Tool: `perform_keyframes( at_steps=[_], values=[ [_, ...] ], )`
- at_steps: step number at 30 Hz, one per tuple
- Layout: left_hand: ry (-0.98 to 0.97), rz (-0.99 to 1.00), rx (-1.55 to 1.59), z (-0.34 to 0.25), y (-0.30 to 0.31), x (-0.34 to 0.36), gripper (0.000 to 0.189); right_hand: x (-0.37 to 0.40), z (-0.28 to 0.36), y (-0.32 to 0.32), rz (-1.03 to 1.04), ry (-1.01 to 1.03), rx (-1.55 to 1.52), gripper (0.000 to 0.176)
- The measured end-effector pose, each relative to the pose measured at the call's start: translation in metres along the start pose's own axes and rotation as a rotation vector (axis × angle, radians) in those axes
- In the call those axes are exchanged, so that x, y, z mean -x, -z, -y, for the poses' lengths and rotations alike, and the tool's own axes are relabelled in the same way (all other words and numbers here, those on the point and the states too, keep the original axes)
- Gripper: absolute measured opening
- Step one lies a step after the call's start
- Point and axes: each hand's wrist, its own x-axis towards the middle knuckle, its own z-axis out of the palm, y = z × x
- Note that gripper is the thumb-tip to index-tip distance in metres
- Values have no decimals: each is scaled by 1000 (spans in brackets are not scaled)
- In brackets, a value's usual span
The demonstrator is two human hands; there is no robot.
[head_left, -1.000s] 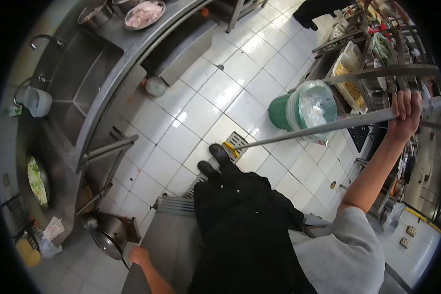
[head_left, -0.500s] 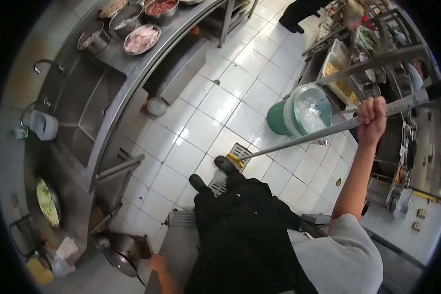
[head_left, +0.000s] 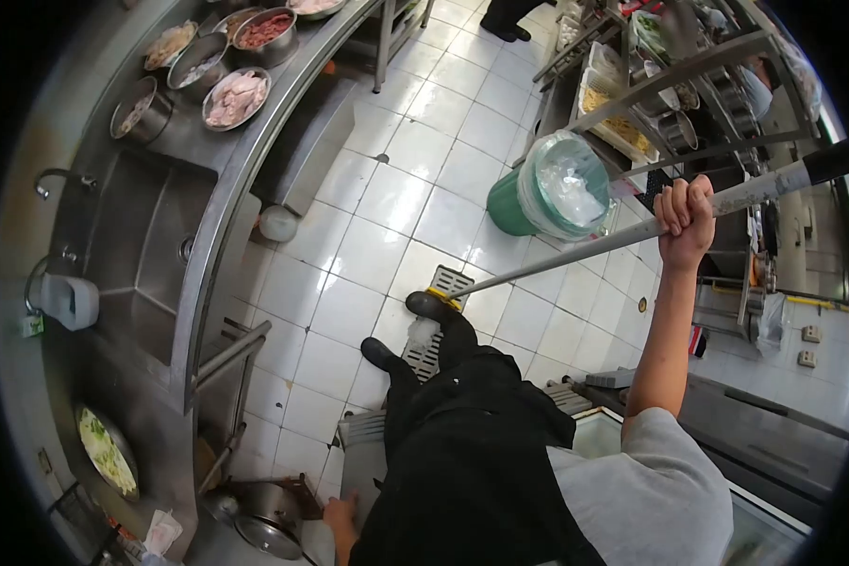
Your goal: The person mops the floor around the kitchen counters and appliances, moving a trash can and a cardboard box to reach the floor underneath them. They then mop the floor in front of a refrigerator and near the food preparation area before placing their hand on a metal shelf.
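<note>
Apron (head_left: 472, 462), black, fills the near middle, with a grey sleeve (head_left: 679, 491) beside it. Out of that sleeve the right hand (head_left: 686, 222) reaches up, its fingers clamped round the pole (head_left: 585, 248), short of the pole's black end. The left hand (head_left: 341, 514) is low on the other side, by a grey panel (head_left: 363, 462); whether its fingers are apart or together, I cannot tell. Near it is a pot (head_left: 274, 505).

The pole slants down to a yellow head (head_left: 443, 300) at the drain (head_left: 453, 280), by the toe of one boot (head_left: 428, 307); whether they touch is unclear. The other boot (head_left: 379, 355) is planted on the tiles (head_left: 335, 311).

To the left are a pan (head_left: 127, 439) of greens, then the sink (head_left: 151, 217), then a plate (head_left: 266, 88) of pale meat among bowls. Past the pole stands a green bin (head_left: 507, 206) with a clear liner. Farther off is a tray (head_left: 606, 66) of yellow food; farthest, a person's dark legs (head_left: 507, 14).
</note>
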Motion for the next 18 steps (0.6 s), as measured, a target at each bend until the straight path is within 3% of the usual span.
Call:
perform_keyframes(
  at_steps=[6,10,12,14,15,17,18],
  values=[
    [25,-13,-142,-5,-25,-8,80,-13,5,68,-96,-11,-6,28],
    [70,-173,-224,-14,-55,-9,76,-21,3,163,-189,-7,-54,17],
    [111,-243,-289,-18,-65,-11,76,-29,0,199,-143,-7,-60,20],
    [-255,-405,-261,-9,-68,-9,65,-35,-4,218,-154,-8,-65,24],
    [-247,-400,-288,-9,-59,5,65,-37,-5,223,-239,-7,-30,28],
    [-32,-277,-66,-52,-46,10,52,-42,-12,237,-284,-3,-37,29],
    [-44,-284,-67,-56,-34,13,52,-43,-10,242,-327,-14,-37,31]
  ],
)
